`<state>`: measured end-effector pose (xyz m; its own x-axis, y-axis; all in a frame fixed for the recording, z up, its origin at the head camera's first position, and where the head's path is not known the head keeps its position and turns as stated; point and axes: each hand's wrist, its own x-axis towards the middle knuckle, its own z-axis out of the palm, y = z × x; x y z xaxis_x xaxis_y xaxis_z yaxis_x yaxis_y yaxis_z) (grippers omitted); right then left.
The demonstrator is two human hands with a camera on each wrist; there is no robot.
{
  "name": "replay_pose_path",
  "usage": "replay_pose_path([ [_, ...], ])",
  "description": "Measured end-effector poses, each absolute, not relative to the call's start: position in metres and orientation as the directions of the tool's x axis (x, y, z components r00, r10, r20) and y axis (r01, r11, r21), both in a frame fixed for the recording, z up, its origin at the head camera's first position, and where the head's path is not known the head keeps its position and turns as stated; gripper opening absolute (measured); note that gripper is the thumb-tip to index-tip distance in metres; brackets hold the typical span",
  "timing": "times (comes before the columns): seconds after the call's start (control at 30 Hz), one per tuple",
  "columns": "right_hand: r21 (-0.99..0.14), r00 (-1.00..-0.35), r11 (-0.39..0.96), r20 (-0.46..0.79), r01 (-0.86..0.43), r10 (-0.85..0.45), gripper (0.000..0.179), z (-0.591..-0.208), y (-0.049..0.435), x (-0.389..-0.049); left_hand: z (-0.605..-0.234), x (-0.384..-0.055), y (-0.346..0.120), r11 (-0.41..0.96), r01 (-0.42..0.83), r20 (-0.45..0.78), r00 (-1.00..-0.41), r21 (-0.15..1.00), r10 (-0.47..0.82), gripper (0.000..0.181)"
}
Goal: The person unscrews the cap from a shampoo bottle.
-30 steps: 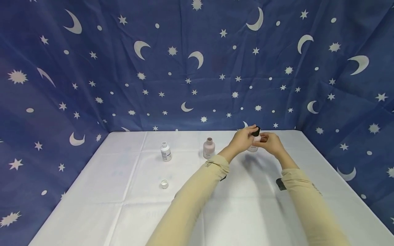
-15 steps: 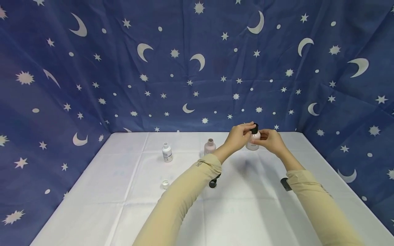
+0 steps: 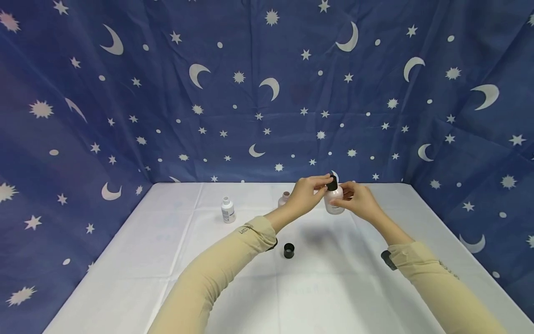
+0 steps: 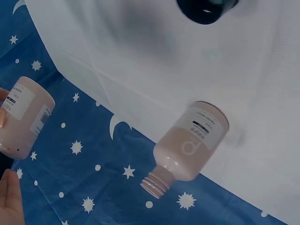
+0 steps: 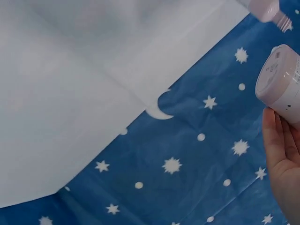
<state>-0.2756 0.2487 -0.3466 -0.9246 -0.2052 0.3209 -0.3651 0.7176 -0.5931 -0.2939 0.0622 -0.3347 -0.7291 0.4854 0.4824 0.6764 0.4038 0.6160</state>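
Note:
My right hand [image 3: 363, 202] grips the body of a pale pink bottle [image 3: 334, 205] with a white label, held above the table. On its neck sits a black cap [image 3: 332, 183], pinched between the fingers and thumb of my left hand [image 3: 306, 195]. In the right wrist view the bottle's base shows above the right fingers [image 5: 276, 136]. A second pink bottle [image 4: 192, 143] stands uncapped behind my left wrist, its threaded neck bare. Nearer to me a loose black cap [image 3: 289, 250] lies with its hollow side up.
A small white bottle [image 3: 227, 211] stands uncapped at the back left of the white-clothed table [image 3: 325, 297]. Behind the table hangs a blue curtain [image 3: 250, 93] with moons and stars. My left sleeve [image 3: 208, 269] covers part of the table's middle.
Both hands have brought the capped bottle up off the table, leftward and closer. The left forearm shifted left, uncovering the loose black cap and hiding a white cap seen earlier.

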Motion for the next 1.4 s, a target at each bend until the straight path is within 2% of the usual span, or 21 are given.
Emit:
replay_pose_path([
  [0.33,-0.645,-0.920,0.659,0.316,-0.387,-0.232,0.045,-0.355,0.226,-0.263,-0.339,-0.277,0.033,0.396,0.665,0.496,-0.741,0.633,0.452,0.028],
  [0.53,-0.645,-0.895,0.621,0.335,-0.445,-0.294,0.046,-0.358,0.216,-0.255,-0.337,-0.260,0.017,0.380,0.656,0.489,-0.747,0.652,0.450,0.026],
  [0.73,-0.649,-0.879,0.594,0.366,-0.476,-0.306,0.047,-0.359,0.206,-0.251,-0.339,-0.248,0.001,0.382,0.677,0.503,-0.729,0.629,0.464,0.031],
  [1.0,-0.654,-0.870,0.574,0.355,-0.493,-0.343,0.048,-0.362,0.192,-0.240,-0.335,-0.243,-0.017,0.327,0.692,0.548,-0.715,0.643,0.434,0.021],
  [1.2,-0.660,-0.852,0.541,0.366,-0.521,-0.373,0.046,-0.364,0.184,-0.233,-0.335,-0.235,-0.029,0.326,0.689,0.539,-0.716,0.647,0.444,0.021],
  [1.4,-0.694,-0.833,0.476,0.360,-0.540,-0.421,0.046,-0.366,0.175,-0.224,-0.337,-0.229,-0.038,0.297,0.711,0.570,-0.694,0.637,0.440,0.018],
])
